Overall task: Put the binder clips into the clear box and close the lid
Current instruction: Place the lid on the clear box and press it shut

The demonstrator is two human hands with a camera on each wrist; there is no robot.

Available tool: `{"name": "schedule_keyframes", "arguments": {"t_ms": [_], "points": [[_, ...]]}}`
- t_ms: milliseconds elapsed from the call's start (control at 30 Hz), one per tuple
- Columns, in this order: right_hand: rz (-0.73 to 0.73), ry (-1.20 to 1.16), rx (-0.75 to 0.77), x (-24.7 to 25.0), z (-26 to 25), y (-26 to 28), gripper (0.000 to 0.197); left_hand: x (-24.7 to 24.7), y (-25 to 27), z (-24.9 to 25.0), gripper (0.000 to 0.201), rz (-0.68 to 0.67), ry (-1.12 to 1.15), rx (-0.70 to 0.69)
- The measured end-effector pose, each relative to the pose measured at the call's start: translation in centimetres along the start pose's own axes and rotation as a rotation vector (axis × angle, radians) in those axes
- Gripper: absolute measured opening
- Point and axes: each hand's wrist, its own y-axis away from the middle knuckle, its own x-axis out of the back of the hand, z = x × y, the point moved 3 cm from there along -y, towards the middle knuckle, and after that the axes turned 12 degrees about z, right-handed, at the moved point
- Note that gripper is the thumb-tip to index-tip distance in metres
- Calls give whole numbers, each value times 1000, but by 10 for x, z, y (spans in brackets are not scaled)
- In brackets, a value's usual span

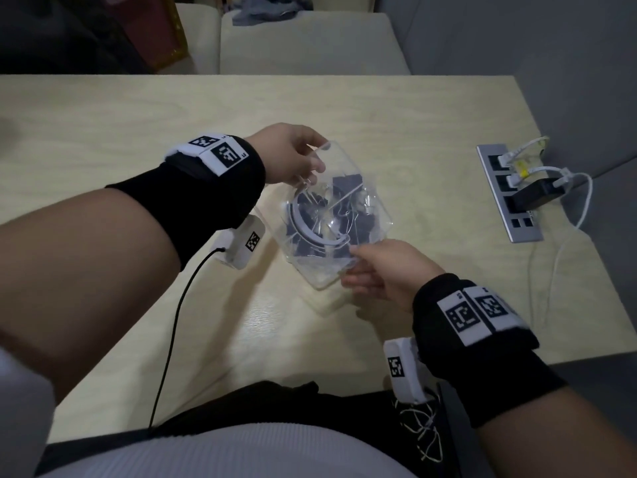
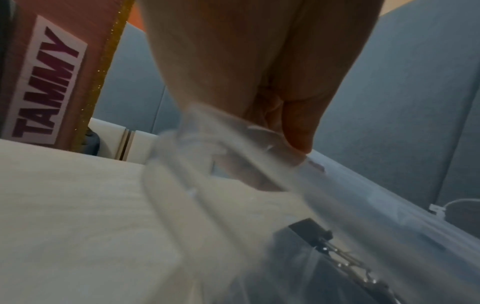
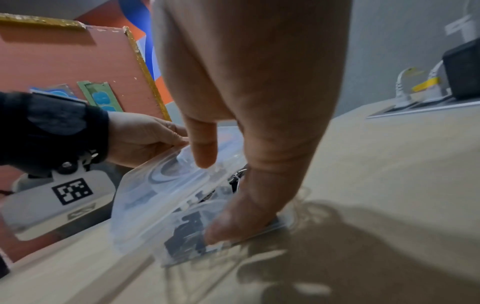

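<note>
At mid-table [image 1: 396, 108], steadying box [image 1: 336, 215] between both hands, likely so it can't slide while lid [image 3: 166, 181] is coming down. Left hand [image 1: 293, 155] pinching far corner of lid, thumb on top and fingers curled under the edge, tilting it over the base; lid half lowered, not seated yet. Right hand [image 1: 389, 270] gripping near corner of box, thumb [image 3: 233, 222] pressing on the rim, index finger [image 3: 203, 144] reaching out over the lid, probably bracing for the press-down. Clips [image 1: 346, 186] already lying inside box, black bodies and wire handles showing through the plastic; none seen loose on table. White ring also showing through the lid; whether in box or moulded on lid, can't tell. Judging as the closing step, nearly finished. Off to the right, outlet strip [image 1: 510, 194] with plugs, well apart from box.
</note>
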Motion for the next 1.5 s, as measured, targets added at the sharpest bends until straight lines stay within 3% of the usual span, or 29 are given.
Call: {"name": "schedule_keyframes", "arguments": {"t_ms": [100, 267, 333, 400, 533, 633, 800, 867, 933, 1133, 1233, 1500], "points": [[54, 18, 34, 0, -3, -5, 14, -4, -1, 1, 34, -29, -74, -40], [126, 428, 186, 31, -23, -13, 27, -8, -5, 1, 38, -26, -139, -80], [151, 471, 212, 41, -29, -18, 32, -8, -6, 5, 38, 17, -331, -166], [176, 437, 244, 48, -32, -22, 20, -9, -10, 5, 38, 62, -481, -213], [218, 203, 276, 52, -27, -33, 10, -13, -15, -4, 41, 24, -516, -135], [329, 93, 292, 51, -21, -34, 19, -13, -17, -8, 45, 2, -586, -118], [551, 148, 354, 59, -20, -40, 21, -11, 3, -8, 35, -106, -639, -60], [563, 222, 372, 62, -25, -42, 26, -16, 15, -16, 29, -219, -559, 18], [544, 266, 379, 64, -27, -43, 27, -20, 21, -24, 36, -272, -490, 81], [570, 276, 382, 62, -27, -39, 22, -11, 9, -12, 33, -92, -387, 59], [563, 313, 377, 56, -23, -35, 15, -9, 7, -6, 31, 27, -452, 30], [559, 337, 375, 46, -12, -22, 17, -9, 8, -15, 29, 78, -601, -17]]}}
